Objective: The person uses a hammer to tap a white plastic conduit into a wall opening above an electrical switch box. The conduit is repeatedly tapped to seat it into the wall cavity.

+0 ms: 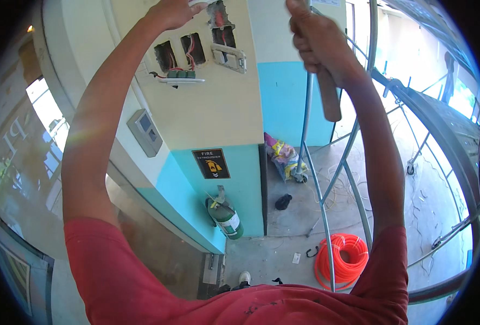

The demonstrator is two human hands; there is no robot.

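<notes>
1. Up by the picture's top edge, the left hand reaches to the cream wall, one finger stretched out beside a white piece that the edge cuts off; whether it grips this piece, I cannot tell.
2. Across from it, the right hand is closed in a fist around a tool, whose brown handle sticks out below the fist; the tool's other end cannot be made out.
3. Below and right of the left hand, openings are cut in the wall, with red wires showing in some.
4. Two switch plates hang out from the wall: a tilted white plate on the right, and on the left a plate with a green back, seen edge-on.
5. Lower on the wall are a grey box, a black sign and, under the sign, a green extinguisher.
6. To the right stand scaffold tubes; an orange coil lies on the floor behind one of them, and a colourful bag sits near the wall's corner.
</notes>
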